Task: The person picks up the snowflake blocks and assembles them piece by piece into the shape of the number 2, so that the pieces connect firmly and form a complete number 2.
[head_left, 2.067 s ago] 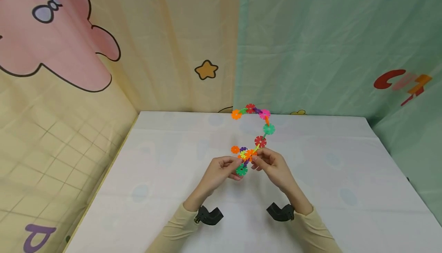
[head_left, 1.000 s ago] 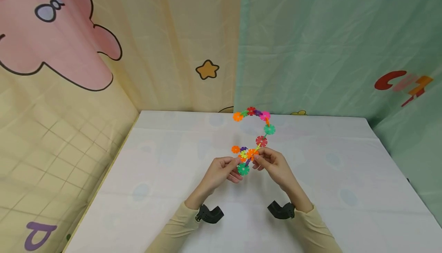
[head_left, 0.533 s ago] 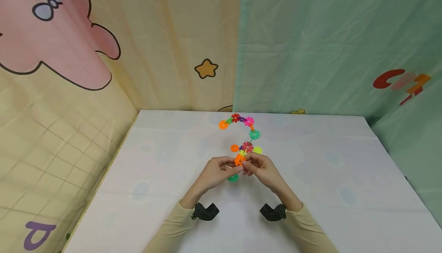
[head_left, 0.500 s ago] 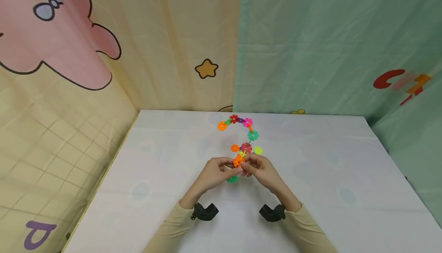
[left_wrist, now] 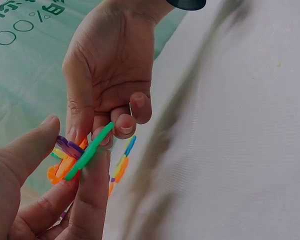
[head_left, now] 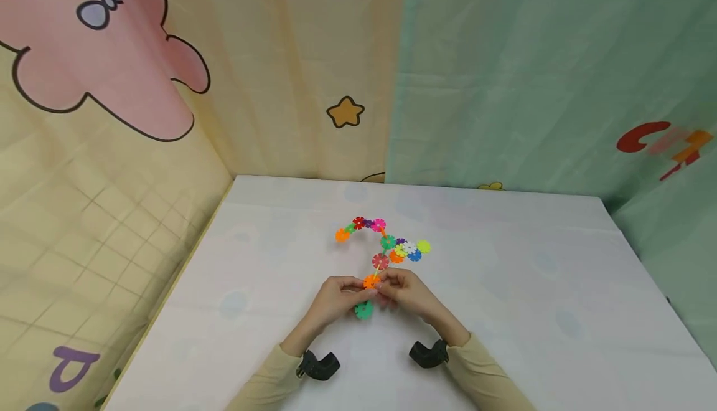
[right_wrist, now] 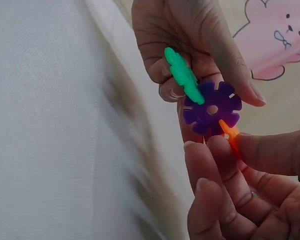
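Observation:
A curved chain of interlocking snowflake discs extends from both hands in the head view, ending in an orange disc (head_left: pixel 342 235) at its far left. My right hand (head_left: pixel 411 292) pinches the orange disc (head_left: pixel 371 282) near the chain's lower end between thumb and fingers. The left hand (head_left: pixel 336 299) holds the same end from the other side, its fingers around the purple disc (right_wrist: pixel 212 109). A green disc (head_left: pixel 364 309) slots into that purple one and sticks out below the hands. Fingers partly hide the joints.
Several more discs, among them a white one (head_left: pixel 409 247), a blue one (head_left: pixel 414 255) and a yellow one (head_left: pixel 424 246), lie on the white table (head_left: pixel 532 305) just right of the chain. A green curtain (head_left: pixel 532 75) hangs behind the table.
Both hands have moved left and nearer the body with the chain. The discs on the table, partly covered before, now show to its right.

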A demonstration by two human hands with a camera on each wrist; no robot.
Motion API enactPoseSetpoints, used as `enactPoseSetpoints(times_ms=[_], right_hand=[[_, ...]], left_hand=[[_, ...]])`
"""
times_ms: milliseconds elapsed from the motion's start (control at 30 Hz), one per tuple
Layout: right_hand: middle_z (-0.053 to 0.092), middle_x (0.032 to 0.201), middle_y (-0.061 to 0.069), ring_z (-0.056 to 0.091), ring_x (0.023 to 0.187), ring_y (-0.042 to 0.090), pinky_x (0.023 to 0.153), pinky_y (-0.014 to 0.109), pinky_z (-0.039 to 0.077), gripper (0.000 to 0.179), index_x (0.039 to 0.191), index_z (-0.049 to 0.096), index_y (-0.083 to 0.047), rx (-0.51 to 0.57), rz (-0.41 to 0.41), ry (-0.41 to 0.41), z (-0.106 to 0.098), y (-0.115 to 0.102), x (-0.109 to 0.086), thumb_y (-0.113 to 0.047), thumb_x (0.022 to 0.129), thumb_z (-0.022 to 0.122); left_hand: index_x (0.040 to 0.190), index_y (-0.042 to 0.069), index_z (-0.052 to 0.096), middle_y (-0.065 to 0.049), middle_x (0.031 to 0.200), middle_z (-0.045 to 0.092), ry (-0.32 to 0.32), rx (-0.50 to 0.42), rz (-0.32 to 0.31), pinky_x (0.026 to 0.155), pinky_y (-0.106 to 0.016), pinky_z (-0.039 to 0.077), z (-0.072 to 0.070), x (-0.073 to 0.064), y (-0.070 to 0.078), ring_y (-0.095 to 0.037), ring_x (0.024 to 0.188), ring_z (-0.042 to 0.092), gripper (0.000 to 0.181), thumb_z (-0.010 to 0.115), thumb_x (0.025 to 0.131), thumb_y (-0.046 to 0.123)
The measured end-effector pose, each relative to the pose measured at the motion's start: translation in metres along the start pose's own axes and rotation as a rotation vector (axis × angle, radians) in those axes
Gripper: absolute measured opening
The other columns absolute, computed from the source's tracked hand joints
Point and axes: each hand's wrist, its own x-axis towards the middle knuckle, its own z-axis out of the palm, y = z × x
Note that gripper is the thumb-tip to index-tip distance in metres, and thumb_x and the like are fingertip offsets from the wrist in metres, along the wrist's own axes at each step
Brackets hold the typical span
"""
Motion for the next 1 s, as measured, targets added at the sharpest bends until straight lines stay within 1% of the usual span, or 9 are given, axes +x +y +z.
enactPoseSetpoints(times_ms=[133, 333, 400, 533, 633, 733, 833, 933, 1000], right_hand=[[0.062, 0.072, 0.018, 0.057, 0.057, 0.024, 0.043, 0.024, 0.042, 0.013, 0.094, 0.061, 0.0, 0.029, 0.051, -0.024, 0.005, 0.005, 0.004, -0.013, 0.095, 0.059], [0.061, 0.07, 0.014, 0.054, 0.049, 0.016, 0.037, 0.021, 0.035, 0.014, 0.092, 0.059, 0.0, 0.009, 0.087, -0.012, 0.008, 0.01, 0.008, -0.014, 0.094, 0.059], [0.06, 0.068, 0.012, 0.054, 0.048, 0.015, 0.037, 0.021, 0.033, 0.015, 0.091, 0.059, 0.0, -0.006, 0.092, -0.01, 0.009, 0.011, 0.009, -0.015, 0.094, 0.06], [0.058, 0.064, 0.007, 0.054, 0.046, 0.015, 0.036, 0.02, 0.033, 0.017, 0.089, 0.06, -0.002, -0.054, 0.095, 0.003, 0.01, 0.011, 0.012, -0.019, 0.093, 0.061], [0.058, 0.061, 0.004, 0.054, 0.045, 0.014, 0.037, 0.02, 0.033, 0.017, 0.089, 0.062, -0.005, -0.113, 0.108, 0.03, 0.01, 0.012, 0.014, -0.022, 0.093, 0.063], [0.058, 0.06, 0.003, 0.053, 0.044, 0.014, 0.038, 0.022, 0.036, 0.017, 0.092, 0.064, -0.007, -0.191, 0.122, 0.071, 0.006, 0.011, 0.014, -0.024, 0.091, 0.065], [0.058, 0.06, 0.002, 0.054, 0.045, 0.015, 0.04, 0.024, 0.04, 0.016, 0.093, 0.066, -0.006, -0.283, 0.106, 0.163, -0.007, 0.006, 0.014, -0.022, 0.091, 0.066], [0.059, 0.065, 0.003, 0.055, 0.05, 0.017, 0.044, 0.027, 0.043, 0.014, 0.094, 0.067, -0.004, -0.412, 0.074, 0.322, -0.029, 0.001, 0.016, -0.017, 0.09, 0.066], [0.06, 0.073, 0.004, 0.055, 0.056, 0.018, 0.05, 0.029, 0.043, 0.017, 0.101, 0.067, -0.003, -0.525, 0.08, 0.421, -0.043, -0.002, 0.02, -0.016, 0.089, 0.067]], left_hand=[[0.101, 0.001, 0.07, -0.005, 0.088, 0.071, 0.023, -0.035, -0.022, 0.062, -0.026, 0.052, -0.001, -0.004, -0.009, -0.014, 0.074, 0.064, 0.036, 0.077, 0.081, 0.029], [0.11, -0.005, 0.065, -0.012, 0.099, 0.068, 0.011, -0.114, -0.022, 0.066, -0.032, 0.056, -0.007, -0.012, -0.018, -0.02, 0.071, 0.067, 0.037, 0.077, 0.081, 0.016], [0.11, -0.007, 0.065, -0.012, 0.097, 0.069, 0.01, -0.134, -0.03, 0.066, -0.032, 0.056, -0.009, -0.013, -0.02, -0.02, 0.069, 0.067, 0.037, 0.076, 0.082, 0.014], [0.108, -0.009, 0.064, -0.011, 0.085, 0.069, 0.003, -0.178, -0.051, 0.064, -0.031, 0.056, -0.012, -0.014, -0.025, -0.018, 0.064, 0.067, 0.035, 0.075, 0.083, 0.013], [0.108, -0.01, 0.064, -0.011, 0.08, 0.068, -0.008, -0.202, -0.063, 0.064, -0.031, 0.056, -0.014, -0.014, -0.026, -0.018, 0.062, 0.067, 0.034, 0.074, 0.084, 0.012], [0.107, -0.01, 0.064, -0.012, 0.079, 0.069, -0.011, -0.212, -0.065, 0.064, -0.031, 0.056, -0.016, -0.014, -0.027, -0.017, 0.062, 0.067, 0.034, 0.073, 0.084, 0.013], [0.106, -0.01, 0.064, -0.013, 0.078, 0.069, 0.0, -0.22, -0.061, 0.064, -0.03, 0.056, -0.016, -0.013, -0.028, -0.017, 0.061, 0.067, 0.033, 0.073, 0.084, 0.013], [0.106, -0.011, 0.064, -0.015, 0.079, 0.069, 0.009, -0.223, -0.048, 0.065, -0.031, 0.056, -0.015, -0.012, -0.03, -0.018, 0.062, 0.068, 0.031, 0.072, 0.085, 0.011], [0.106, -0.012, 0.063, -0.017, 0.081, 0.069, 0.005, -0.227, -0.039, 0.066, -0.031, 0.056, -0.015, -0.011, -0.03, -0.021, 0.064, 0.068, 0.03, 0.07, 0.087, 0.009]])
